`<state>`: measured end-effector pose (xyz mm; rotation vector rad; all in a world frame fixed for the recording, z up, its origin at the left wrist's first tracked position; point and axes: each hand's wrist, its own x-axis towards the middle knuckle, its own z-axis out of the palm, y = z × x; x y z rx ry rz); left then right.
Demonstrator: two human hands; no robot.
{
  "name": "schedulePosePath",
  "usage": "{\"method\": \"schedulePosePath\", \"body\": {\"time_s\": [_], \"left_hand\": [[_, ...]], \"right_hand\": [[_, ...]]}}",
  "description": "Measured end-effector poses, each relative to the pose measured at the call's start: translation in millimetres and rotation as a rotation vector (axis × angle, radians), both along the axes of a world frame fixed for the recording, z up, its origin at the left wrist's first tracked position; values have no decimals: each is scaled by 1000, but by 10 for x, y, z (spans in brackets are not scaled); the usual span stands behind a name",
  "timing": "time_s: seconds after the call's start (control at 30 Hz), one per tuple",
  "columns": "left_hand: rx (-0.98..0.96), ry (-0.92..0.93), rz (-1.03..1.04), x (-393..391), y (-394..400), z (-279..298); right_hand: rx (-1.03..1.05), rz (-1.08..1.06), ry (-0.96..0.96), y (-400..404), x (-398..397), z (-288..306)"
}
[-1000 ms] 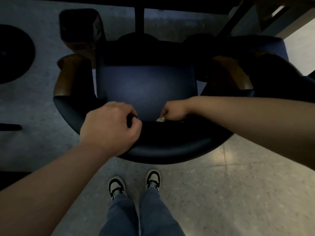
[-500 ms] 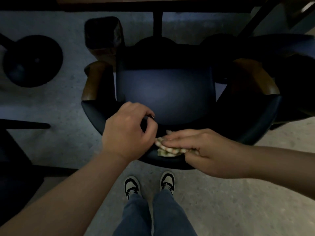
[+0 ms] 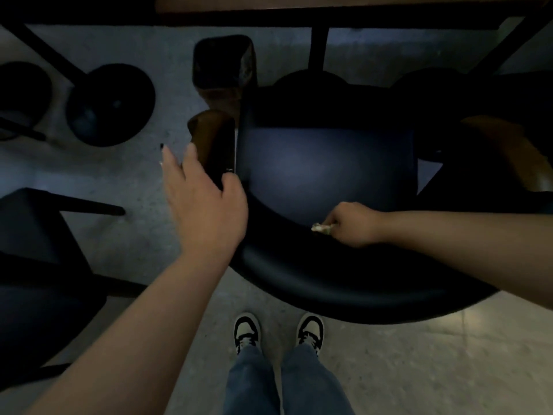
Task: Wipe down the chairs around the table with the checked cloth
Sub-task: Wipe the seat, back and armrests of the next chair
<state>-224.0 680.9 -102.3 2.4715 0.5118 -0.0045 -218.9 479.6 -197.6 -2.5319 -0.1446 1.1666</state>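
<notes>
A dark blue armchair (image 3: pixel 323 172) with wooden armrests stands pushed toward the table (image 3: pixel 329 7), its curved backrest nearest me. My right hand (image 3: pixel 353 224) grips the bunched checked cloth (image 3: pixel 320 228) against the inner face of the backrest, just above the seat; only a small pale corner of the cloth shows. My left hand (image 3: pixel 203 199) reaches over the chair's left side, fingers spread, with the thumb touching the left armrest (image 3: pixel 214 142).
Round black table bases (image 3: pixel 109 104) sit on the floor at the left. A dark bin (image 3: pixel 224 62) stands beyond the left armrest. Another dark chair (image 3: pixel 39 259) is close on my left. My shoes (image 3: pixel 278 330) are just behind the backrest.
My right hand carried the cloth from the backrest's top edge down to its inner face. My left hand let go of the backrest top, opened, and moved left to the armrest.
</notes>
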Motion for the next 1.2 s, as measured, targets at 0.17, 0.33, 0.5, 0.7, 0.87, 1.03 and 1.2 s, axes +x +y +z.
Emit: {"method": "schedulePosePath", "body": {"time_s": [0.17,0.33,0.5,0.7,0.87,1.03,1.2], "left_hand": [[-32,-19,24,59,13,-56],[-170,-122,143,9,18,-66],[-295,-106,333,35,68,-106],[-368,-90,385,68,74,-140],[-477,-75,433,44,123,-168],[-481,18,348,63,195,-212],[-440,-13,311,52,180,-213]], "right_hand": [[-102,-34,99,18,201,-316],[162,-159,66,172,142,-222],[520,-322,44,294,-74,388],[896,-417,27,473,-415,996],[643,69,-373,687,-552,989],[433,-83,-227,605,-246,590],[225,-294,33,635,204,-47]]}}
